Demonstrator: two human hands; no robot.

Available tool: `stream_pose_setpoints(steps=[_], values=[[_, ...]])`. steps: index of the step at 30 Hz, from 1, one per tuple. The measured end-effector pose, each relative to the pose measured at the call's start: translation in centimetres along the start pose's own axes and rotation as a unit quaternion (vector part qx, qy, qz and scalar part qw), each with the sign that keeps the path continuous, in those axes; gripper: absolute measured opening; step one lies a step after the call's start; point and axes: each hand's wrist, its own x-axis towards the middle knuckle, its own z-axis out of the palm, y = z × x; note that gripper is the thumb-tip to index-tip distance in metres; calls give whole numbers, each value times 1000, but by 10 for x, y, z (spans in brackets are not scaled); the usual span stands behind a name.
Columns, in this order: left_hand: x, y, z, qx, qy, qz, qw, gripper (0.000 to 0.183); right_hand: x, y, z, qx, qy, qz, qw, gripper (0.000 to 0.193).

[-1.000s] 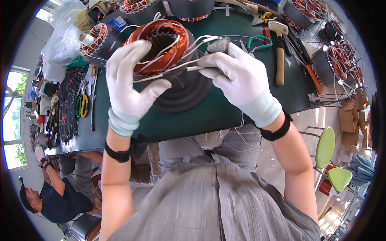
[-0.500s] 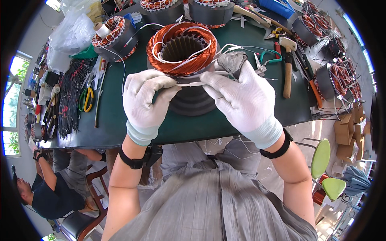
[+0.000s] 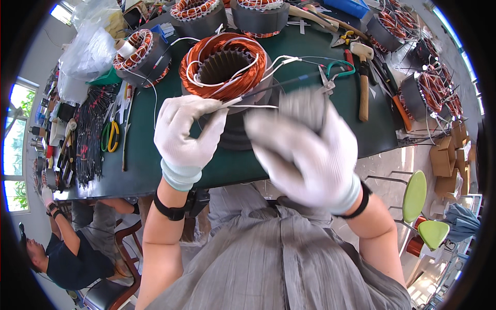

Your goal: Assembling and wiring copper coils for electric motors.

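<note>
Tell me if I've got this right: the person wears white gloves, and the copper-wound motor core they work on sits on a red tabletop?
Not quite. The head view shows a dark green tabletop, not red. The copper-wound motor core and the white gloves on the left hand and right hand are as you say.

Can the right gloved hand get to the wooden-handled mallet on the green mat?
Probably yes. The right hand is blurred but free, and the wooden-handled mallet lies just beyond it on open green mat, nothing lying across it.
</note>
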Motion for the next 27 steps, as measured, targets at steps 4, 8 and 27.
stream_pose_setpoints(steps=[4, 8, 27], values=[[1, 5, 2, -58, 1, -51, 997, 17, -54, -15, -3, 148, -193, 178, 954, 19], [9, 6, 15, 5, 51, 15, 999, 17, -81, 19, 18, 470, -76, 508, 718, 31], [30, -27, 22, -47, -69, 55, 995, 43, -20, 116, 13, -57, -53, 37, 996, 17]])
